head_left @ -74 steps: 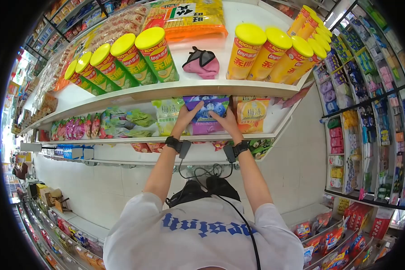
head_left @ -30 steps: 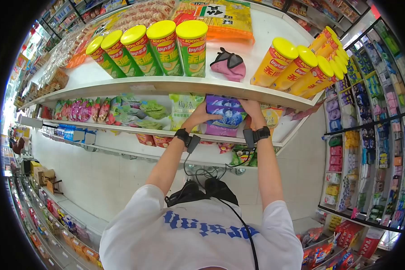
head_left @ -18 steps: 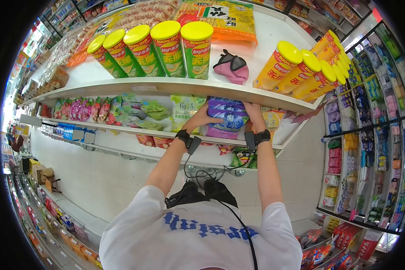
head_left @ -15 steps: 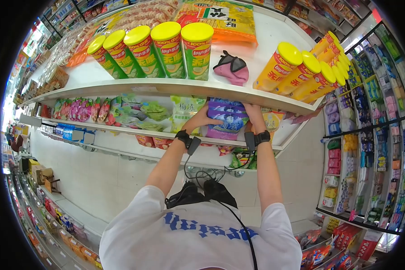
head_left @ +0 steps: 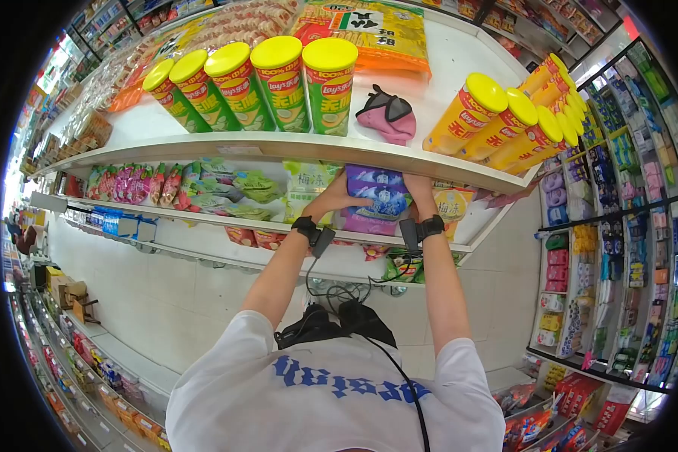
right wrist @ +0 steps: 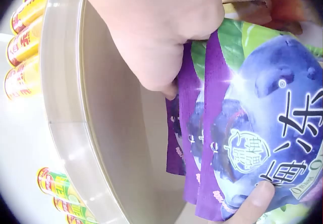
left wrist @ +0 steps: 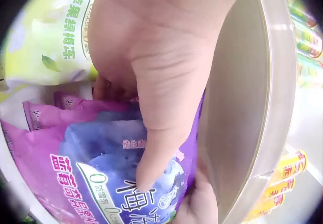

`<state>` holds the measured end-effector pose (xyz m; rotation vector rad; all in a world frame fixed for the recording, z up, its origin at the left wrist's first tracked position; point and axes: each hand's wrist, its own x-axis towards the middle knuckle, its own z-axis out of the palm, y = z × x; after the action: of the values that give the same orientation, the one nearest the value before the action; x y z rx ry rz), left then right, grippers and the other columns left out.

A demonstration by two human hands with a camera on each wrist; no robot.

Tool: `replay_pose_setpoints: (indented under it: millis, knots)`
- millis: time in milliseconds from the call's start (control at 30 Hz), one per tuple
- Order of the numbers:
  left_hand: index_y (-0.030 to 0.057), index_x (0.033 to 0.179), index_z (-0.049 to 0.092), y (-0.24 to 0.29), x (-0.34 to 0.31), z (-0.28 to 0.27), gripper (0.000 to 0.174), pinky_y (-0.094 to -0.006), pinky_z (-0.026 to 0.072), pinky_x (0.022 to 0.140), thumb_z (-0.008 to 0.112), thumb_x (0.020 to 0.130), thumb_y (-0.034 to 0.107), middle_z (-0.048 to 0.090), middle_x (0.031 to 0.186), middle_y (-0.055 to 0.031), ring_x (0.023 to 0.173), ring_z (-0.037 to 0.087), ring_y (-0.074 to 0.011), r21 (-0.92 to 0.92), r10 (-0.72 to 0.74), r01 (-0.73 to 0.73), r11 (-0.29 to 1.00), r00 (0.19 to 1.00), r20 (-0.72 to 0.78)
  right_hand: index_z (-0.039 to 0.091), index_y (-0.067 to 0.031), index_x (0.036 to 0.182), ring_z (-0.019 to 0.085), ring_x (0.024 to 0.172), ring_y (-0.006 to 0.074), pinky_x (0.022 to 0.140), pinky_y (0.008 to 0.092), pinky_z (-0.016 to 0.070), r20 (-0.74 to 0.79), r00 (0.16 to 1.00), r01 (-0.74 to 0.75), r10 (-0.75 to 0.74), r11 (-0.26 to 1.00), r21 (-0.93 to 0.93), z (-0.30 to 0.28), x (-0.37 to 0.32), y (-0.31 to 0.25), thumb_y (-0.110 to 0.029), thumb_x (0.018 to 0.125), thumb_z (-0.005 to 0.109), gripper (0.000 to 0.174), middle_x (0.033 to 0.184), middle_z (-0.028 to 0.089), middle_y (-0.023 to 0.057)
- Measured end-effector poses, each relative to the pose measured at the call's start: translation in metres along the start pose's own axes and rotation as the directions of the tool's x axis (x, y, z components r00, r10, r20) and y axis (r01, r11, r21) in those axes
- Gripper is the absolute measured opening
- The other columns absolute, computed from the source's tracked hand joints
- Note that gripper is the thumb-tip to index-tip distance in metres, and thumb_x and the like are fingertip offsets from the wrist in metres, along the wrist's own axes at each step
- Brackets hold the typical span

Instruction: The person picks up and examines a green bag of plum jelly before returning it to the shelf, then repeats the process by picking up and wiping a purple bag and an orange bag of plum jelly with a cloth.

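Note:
Several purple jelly bags [head_left: 373, 220] with blueberry pictures stand one behind another on the shelf under the top board. My left hand [head_left: 328, 199] holds them from the left, its thumb lying across the front bag [left wrist: 108, 148] in the left wrist view. At their right side, my right hand [head_left: 422, 196] has its fingers curled at the upper edges of the rear bags, as the right wrist view shows. Those rear edges are fanned out behind the front bag [right wrist: 272, 98]. The right fingertips are mostly hidden behind the bags.
Left of the purple bags stands a green jelly bag [head_left: 309, 184], and to the right an orange one [head_left: 453, 205]. The white top board's edge [head_left: 264, 143] overhangs both hands. Green chip canisters [head_left: 329, 90], yellow canisters [head_left: 463, 117] and a pink cloth item [head_left: 388, 117] sit above.
The right hand has gone from thumb-on-front to the rear right side of the bags. The stack has fanned into visible layers, then shifted slightly left with the hands.

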<state>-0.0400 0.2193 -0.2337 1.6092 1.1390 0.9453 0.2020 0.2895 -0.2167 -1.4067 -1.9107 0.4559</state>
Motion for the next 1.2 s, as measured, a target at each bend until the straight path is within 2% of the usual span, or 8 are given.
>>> replay_pose_setpoints:
  millis: [33,133,333,433,667,767,867,1200]
  knots:
    - [-0.0011,0.145,0.035,-0.004,0.001,0.002,0.100,-0.0397,0.0507,0.095,0.090,0.069,0.034,0.053,0.131,-0.0210,0.118,0.056,-0.0316,0.094,0.132,-0.123,0.988,0.987,-0.091,0.065,0.0037,0.113,0.059,0.111,0.0443,0.098,0.0464,0.0450,0.023,1.000,0.007,-0.006,0.999,-0.037,-0.001,0.001,-0.003,-0.021,0.094,0.057,0.032,0.112,0.065,0.0293]
    - [-0.0035,0.149,0.023,0.001,0.002,0.007,0.108,-0.0442,0.0411,0.107,0.090,0.069,0.029,0.043,0.139,-0.0282,0.126,0.048,-0.0401,0.136,0.133,-0.106,0.985,0.968,-0.211,0.064,0.0021,0.115,0.058,0.112,0.0456,0.097,0.0482,0.0454,0.010,1.000,0.018,-0.017,0.999,-0.032,-0.006,-0.004,-0.015,-0.019,0.093,0.059,0.031,0.114,0.064,0.0292]
    - [-0.0054,0.141,0.037,0.011,0.007,0.015,0.082,-0.0438,0.0469,0.099,0.082,0.076,0.017,0.048,0.133,-0.0300,0.116,0.054,-0.0434,0.255,0.185,-0.099,0.962,0.922,-0.340,0.060,-0.0002,0.120,0.057,0.112,0.0453,0.097,0.0474,0.0458,-0.077,0.995,0.052,-0.057,0.997,-0.060,-0.018,-0.047,-0.052,-0.017,0.092,0.060,0.033,0.119,0.061,0.0250]
    - [-0.0060,0.134,0.046,0.010,-0.003,0.015,0.067,-0.0420,0.0512,0.090,0.078,0.078,0.013,0.056,0.123,-0.0268,0.105,0.060,-0.0383,0.204,0.089,-0.001,0.979,0.902,-0.423,0.059,-0.0003,0.121,0.057,0.113,0.0432,0.098,0.0465,0.0453,-0.094,0.993,0.066,-0.067,0.998,-0.014,-0.024,-0.077,-0.066,-0.015,0.093,0.059,0.031,0.120,0.060,0.0225]
    - [-0.0089,0.128,0.051,-0.036,-0.026,0.037,0.054,-0.0385,0.0541,0.081,0.073,0.081,0.007,0.065,0.107,-0.0223,0.092,0.066,-0.0280,0.049,-0.086,0.112,0.993,0.927,-0.365,0.053,0.0026,0.132,0.055,0.121,0.0395,0.105,0.0413,0.0427,0.114,0.953,-0.303,0.281,0.895,0.328,-0.022,-0.149,-0.056,-0.015,0.093,0.060,0.043,0.126,0.057,0.0249]
    - [-0.0101,0.126,0.052,-0.031,-0.026,0.045,0.050,-0.0368,0.0547,0.077,0.071,0.082,0.006,0.068,0.103,-0.0213,0.088,0.068,-0.0262,-0.009,-0.085,0.089,0.996,0.918,-0.388,0.040,0.0064,0.144,0.053,0.125,0.0408,0.108,0.0406,0.0418,0.075,0.965,-0.262,0.251,0.921,0.290,0.012,-0.163,-0.033,-0.020,0.090,0.065,0.065,0.135,0.053,0.0303]
    - [-0.0107,0.124,0.054,-0.011,-0.031,0.043,0.048,-0.0363,0.0548,0.075,0.070,0.083,0.006,0.070,0.097,-0.0202,0.085,0.069,-0.0263,-0.016,-0.096,0.097,0.995,0.919,-0.381,0.027,0.0095,0.150,0.052,0.129,0.0411,0.108,0.0409,0.0411,0.219,0.938,-0.331,0.270,0.886,0.325,0.008,-0.152,-0.050,-0.024,0.088,0.067,0.082,0.141,0.047,0.0340]
    - [-0.0092,0.125,0.055,-0.028,-0.037,0.043,0.050,-0.0417,0.0534,0.081,0.069,0.081,0.010,0.069,0.102,-0.0249,0.093,0.068,-0.0360,0.040,-0.047,0.066,0.997,0.930,-0.364,0.031,0.0067,0.150,0.052,0.129,0.0414,0.107,0.0398,0.0415,0.175,0.953,-0.294,0.246,0.885,0.361,0.017,-0.158,-0.053,-0.025,0.089,0.068,0.078,0.140,0.049,0.0322]
